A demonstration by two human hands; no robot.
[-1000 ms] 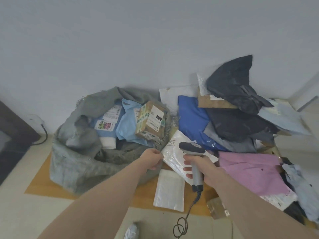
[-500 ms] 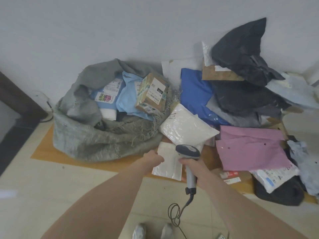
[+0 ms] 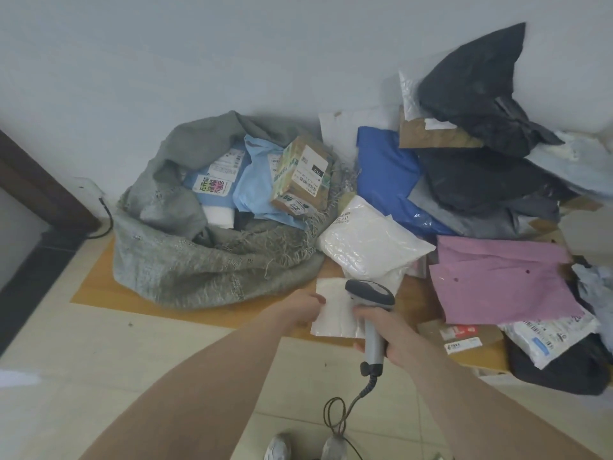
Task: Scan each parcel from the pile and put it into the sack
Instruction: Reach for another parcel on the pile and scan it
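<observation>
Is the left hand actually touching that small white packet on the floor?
Touching. The head view shows the left hand pinching the left edge of the small white packet, its fingers meeting the packet with no gap.

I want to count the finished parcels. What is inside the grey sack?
In the sack lie a taped carton, light blue bags with labels and a white parcel. What lies deeper is covered by these and the folded cloth.

Single head-mounted wide-angle view, directed forward and steeply down from standing height. Both forearms enter from the bottom edge; the wearer's shoes appear at bottom centre. The wall fills the upper frame, the floor the lower. Straight lines bow toward the edges
</observation>
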